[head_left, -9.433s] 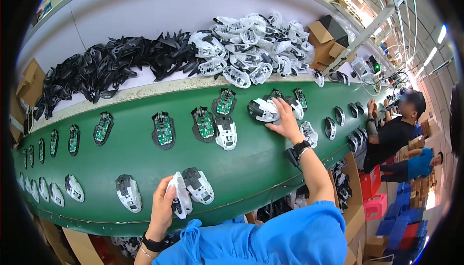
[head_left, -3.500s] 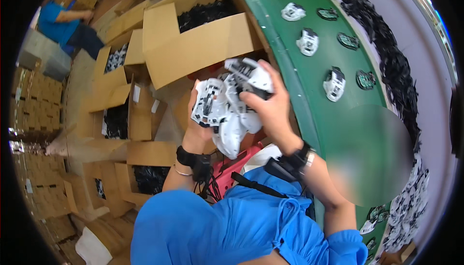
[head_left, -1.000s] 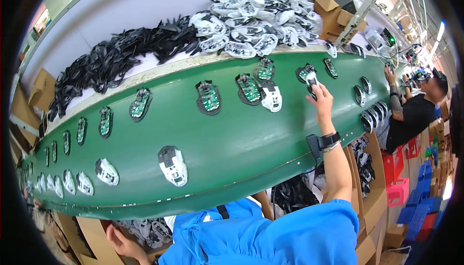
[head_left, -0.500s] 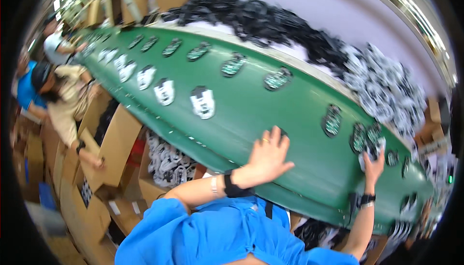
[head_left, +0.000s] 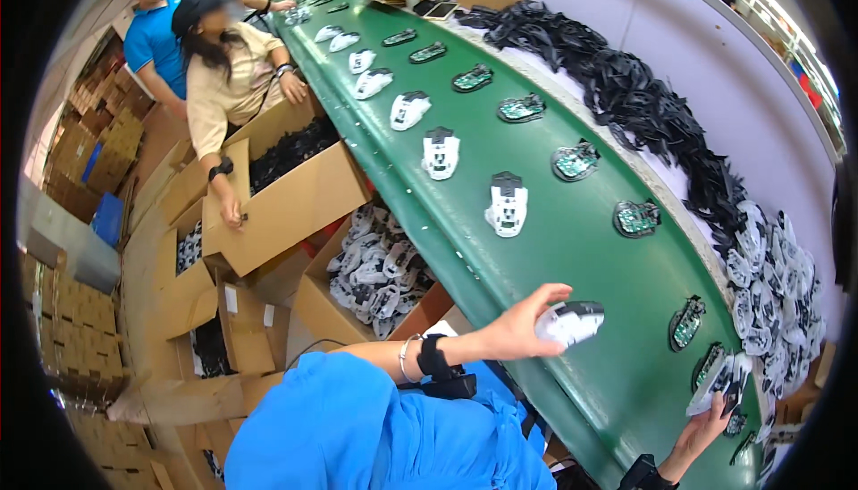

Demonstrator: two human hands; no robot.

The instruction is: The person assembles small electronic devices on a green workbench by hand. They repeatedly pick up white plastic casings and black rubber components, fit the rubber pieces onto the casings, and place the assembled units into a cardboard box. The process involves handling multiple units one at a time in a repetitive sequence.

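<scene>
Left hand, grip curved wide, holding a white mouse shell, right hand, grip holding a second shell

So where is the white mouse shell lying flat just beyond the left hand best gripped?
Likely the white mouse shell is best pinched across its white end's sides, from above, on the side of the left hand: it lies flat, longer than wide, white end nearer, green belt along both flanks.
</scene>
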